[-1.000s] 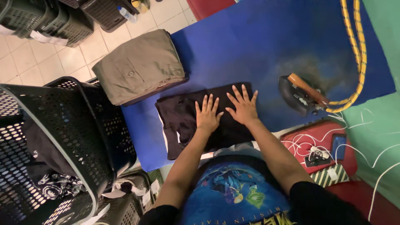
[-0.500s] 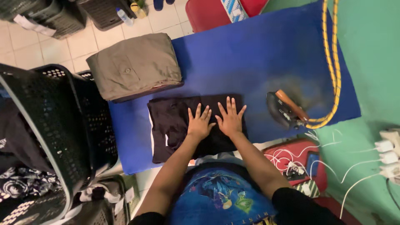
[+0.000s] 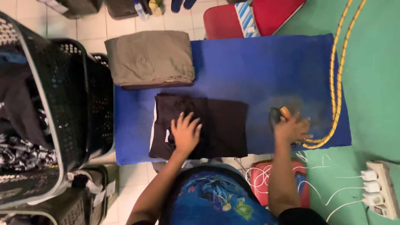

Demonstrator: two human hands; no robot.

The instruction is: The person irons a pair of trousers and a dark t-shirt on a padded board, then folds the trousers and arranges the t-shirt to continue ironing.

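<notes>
A folded black garment lies on a blue mat. My left hand rests flat on the garment's left half, fingers spread. To the right, my right hand covers the orange handle of a dark clothes iron standing on the mat. Motion blur hides whether the fingers are closed around the handle. A yellow braided cord runs from the iron up the mat's right side.
A folded khaki garment sits at the mat's far left corner. Black laundry baskets with clothes stand at left. A red seat is beyond the mat, a white power strip with chargers at right on green floor.
My right hand left the black garment and moved right to the iron's handle. My left hand stayed on the garment. The view shifted, with more of the green floor and power strip showing.
</notes>
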